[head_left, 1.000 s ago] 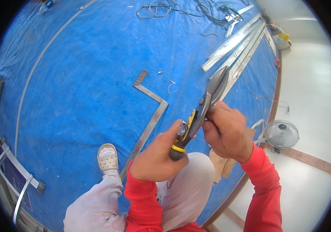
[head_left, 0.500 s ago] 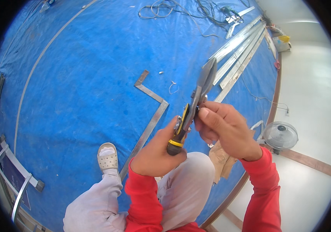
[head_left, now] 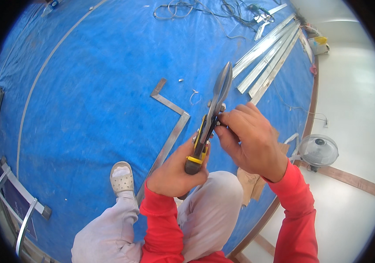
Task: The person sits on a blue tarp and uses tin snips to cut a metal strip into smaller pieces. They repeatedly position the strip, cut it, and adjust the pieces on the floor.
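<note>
My left hand (head_left: 176, 173) is wrapped round the black and yellow handles of a pair of tin snips (head_left: 214, 101), whose grey blades point up and away from me. At the pivot, the bent fingers of my right hand (head_left: 251, 142) pinch close against a nut or bolt (head_left: 220, 123); exactly what they grip is partly hidden behind the fingertips. Beyond the snips, a bent flat metal strip (head_left: 167, 103) with several angled corners lies on the blue tarp (head_left: 86, 96).
Long shiny metal channels (head_left: 266, 48) lie at the far right. Tangled cables (head_left: 178, 9) are at the back, and a round fan (head_left: 319, 151) stands by the right wall. Brown cardboard (head_left: 249, 182) is beside my knee. A metal frame (head_left: 25, 188) stands at the left.
The snips have moved slightly left and turned, so the blades' faces and pivot bolt show more. My right fingers have shifted left with them, staying at the pivot.
</note>
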Tool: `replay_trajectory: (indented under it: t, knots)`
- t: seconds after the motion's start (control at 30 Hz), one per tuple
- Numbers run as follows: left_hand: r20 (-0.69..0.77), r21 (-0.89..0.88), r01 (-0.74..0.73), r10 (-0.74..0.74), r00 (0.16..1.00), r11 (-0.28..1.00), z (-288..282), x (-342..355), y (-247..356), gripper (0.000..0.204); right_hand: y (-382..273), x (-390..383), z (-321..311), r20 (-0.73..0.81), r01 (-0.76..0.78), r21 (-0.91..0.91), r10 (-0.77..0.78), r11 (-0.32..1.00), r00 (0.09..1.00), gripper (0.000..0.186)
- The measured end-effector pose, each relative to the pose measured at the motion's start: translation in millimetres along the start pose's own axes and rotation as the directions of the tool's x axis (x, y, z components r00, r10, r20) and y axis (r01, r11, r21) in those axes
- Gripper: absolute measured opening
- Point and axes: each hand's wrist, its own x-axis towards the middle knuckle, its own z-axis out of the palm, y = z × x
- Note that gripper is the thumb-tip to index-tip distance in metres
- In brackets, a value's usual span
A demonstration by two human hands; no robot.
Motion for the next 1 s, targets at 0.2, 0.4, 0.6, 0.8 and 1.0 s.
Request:
replay_trajectory:
  t: [0.2,0.4,0.6,0.8,1.0]
  knots:
    - [-0.178,0.035,-0.046,0.051,0.983,0.998,-10,-6,-8,0.056,15,-13,11,0.087,-0.126,0.128,0.116,0.984,0.989,0.016]
    - [-0.446,0.165,-0.003,0.078,0.891,0.986,-69,-24,-8,0.054,93,-112,87,0.223,-0.669,0.239,0.631,0.703,0.743,0.023]
    - [-0.534,0.325,0.106,0.09,0.841,0.94,-94,-16,-41,0.042,86,-332,275,0.709,-0.929,-0.08,0.676,0.36,0.201,0.021]
    - [-0.498,0.526,0.166,0.144,0.855,0.834,-111,5,-64,0.052,-19,-410,386,0.743,-0.948,-0.048,0.646,0.316,0.178,0.05]
    - [-0.449,0.352,0.0,0.169,0.878,0.936,-113,29,-80,0.056,-4,-390,338,0.599,-0.987,0.073,0.784,0.146,0.16,0.049]
